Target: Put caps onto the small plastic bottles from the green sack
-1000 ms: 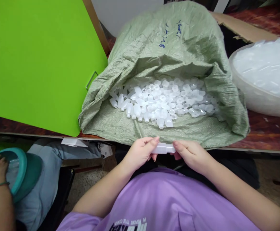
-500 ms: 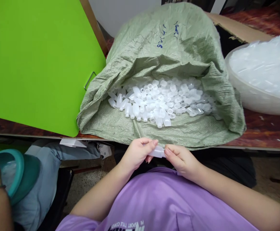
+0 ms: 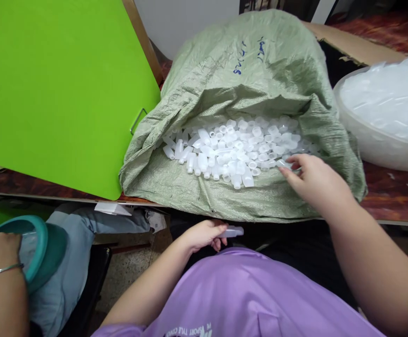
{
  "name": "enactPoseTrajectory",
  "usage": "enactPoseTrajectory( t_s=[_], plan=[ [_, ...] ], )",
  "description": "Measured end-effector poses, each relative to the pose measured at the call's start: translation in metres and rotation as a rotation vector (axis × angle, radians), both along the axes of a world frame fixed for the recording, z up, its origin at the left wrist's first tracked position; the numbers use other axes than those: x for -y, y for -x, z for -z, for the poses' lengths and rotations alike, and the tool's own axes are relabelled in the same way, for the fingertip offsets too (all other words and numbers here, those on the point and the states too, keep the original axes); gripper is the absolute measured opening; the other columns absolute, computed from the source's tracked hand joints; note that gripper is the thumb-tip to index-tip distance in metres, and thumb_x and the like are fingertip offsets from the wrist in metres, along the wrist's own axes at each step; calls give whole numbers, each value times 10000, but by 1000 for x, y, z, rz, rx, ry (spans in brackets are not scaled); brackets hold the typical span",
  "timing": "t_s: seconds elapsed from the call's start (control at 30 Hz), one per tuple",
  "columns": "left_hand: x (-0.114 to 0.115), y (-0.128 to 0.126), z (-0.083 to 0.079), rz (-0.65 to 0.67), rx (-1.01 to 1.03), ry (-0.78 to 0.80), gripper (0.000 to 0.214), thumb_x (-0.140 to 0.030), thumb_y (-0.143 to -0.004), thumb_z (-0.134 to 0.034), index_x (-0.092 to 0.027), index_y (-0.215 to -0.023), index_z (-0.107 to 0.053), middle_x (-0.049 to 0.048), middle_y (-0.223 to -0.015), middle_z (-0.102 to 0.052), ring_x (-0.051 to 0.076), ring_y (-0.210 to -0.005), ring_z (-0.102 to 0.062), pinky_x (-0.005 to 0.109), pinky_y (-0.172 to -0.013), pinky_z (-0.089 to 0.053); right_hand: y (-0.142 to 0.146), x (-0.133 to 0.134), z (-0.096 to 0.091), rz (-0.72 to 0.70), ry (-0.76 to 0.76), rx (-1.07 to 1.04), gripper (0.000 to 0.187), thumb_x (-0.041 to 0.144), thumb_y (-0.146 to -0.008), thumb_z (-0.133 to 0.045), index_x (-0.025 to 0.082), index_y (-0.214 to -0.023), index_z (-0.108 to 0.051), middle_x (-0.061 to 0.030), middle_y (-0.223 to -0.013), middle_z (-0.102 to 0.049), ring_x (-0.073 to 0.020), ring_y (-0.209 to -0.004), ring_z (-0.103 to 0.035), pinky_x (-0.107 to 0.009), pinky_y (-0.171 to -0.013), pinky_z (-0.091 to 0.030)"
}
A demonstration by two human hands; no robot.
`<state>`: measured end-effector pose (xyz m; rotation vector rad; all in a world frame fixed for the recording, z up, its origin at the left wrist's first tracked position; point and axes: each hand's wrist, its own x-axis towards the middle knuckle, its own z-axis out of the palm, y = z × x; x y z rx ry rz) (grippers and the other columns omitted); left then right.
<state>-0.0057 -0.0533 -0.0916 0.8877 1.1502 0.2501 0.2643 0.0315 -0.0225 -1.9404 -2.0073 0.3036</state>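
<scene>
My left hand (image 3: pixel 209 235) is closed round a small translucent plastic bottle (image 3: pixel 234 231), held just in front of the table edge. Its narrower end sticks out to the right. My right hand (image 3: pixel 311 180) is at the right front of a pile of similar translucent plastic bottles (image 3: pixel 225 152). Its thumb and fingers are apart beside a piece at the pile's edge, and I cannot tell whether they touch it. The pile lies in the mouth of a green woven sack (image 3: pixel 260 70), which rests on its side with blue handwriting on top.
A bright green panel (image 3: pixel 60 93) with a metal handle stands at the left. To the right is a pale tub (image 3: pixel 375 145) heaped with clear plastic pieces. At lower left, another person's hand (image 3: pixel 0 252) is at a teal bucket (image 3: pixel 51 255).
My right hand has left the bottle that both hands held and moved up and right to the pile. My left hand still holds that bottle, slightly lower. The view has shifted a little.
</scene>
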Motion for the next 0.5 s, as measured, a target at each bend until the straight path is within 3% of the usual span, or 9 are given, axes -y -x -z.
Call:
enactPoseTrajectory(
  t_s=[0.07, 0.13, 0.23, 0.3, 0.37, 0.43, 0.5],
  plan=[
    [-2, -8, 13, -29, -68, -63, 440, -527, -693, -603, -140, -904, -595, 75, -860, -648, 132, -634, -592, 279, -627, -462, -13, -16, 15, 36, -54, 163, 430, 481, -797, -493, 157, -1073, -554, -150, -963, -587, -282, -782, -575, -375, -650, -424],
    [-6, -13, 11, 56, -159, -200, 460, -496, -678, -632, -170, -1001, -597, 98, -1018, -644, 192, -845, -617, 313, -752, -460, -19, -24, 28, 13, -55, 230, 389, 456, -801, -491, 172, -1057, -561, -137, -978, -587, -280, -800, -579, -375, -664, -430],
    [-15, -6, -24, 356, -220, -331, 413, -497, -706, -609, -190, -981, -635, 98, -1054, -653, 235, -977, -594, 336, -853, -426, -17, -24, 37, -2, -76, 243, 332, 435, -805, -484, 168, -986, -567, -122, -949, -600, -265, -801, -583, -360, -656, -435],
    [-26, 7, -58, 542, -127, -267, 394, -518, -763, -530, -197, -960, -644, 82, -972, -681, 216, -879, -629, 317, -782, -459, -15, -20, 37, 20, -97, 216, 331, 447, -799, -488, 159, -945, -563, -119, -906, -611, -258, -765, -584, -352, -625, -431],
    [-45, 19, -88, 421, -177, -353, 440, -561, -796, -449, -188, -941, -631, 84, -919, -682, 206, -811, -633, 297, -696, -477, -12, -16, 34, 64, -93, 151, 346, 465, -797, -484, 157, -938, -555, -109, -837, -621, -245, -691, -580, -343, -573, -415],
    [-71, 28, -108, 155, -533, -624, 516, -606, -770, -448, -182, -1023, -596, 104, -986, -657, 228, -858, -618, 309, -712, -463, -10, -12, 32, 94, -90, 65, 358, 466, -805, -473, 159, -971, -551, -103, -792, -624, -233, -643, -574, -337, -547, -405],
    [-101, 30, -118, 68, -866, -756, 694, -645, -706, -497, -162, -1205, -488, 149, -1152, -585, 281, -977, -583, 347, -773, -442, -8, -9, 32, 71, -137, -18, 338, 426, -816, -466, 160, -1001, -561, -105, -807, -626, -231, -675, -581, -336, -583, -422]
  ],
)
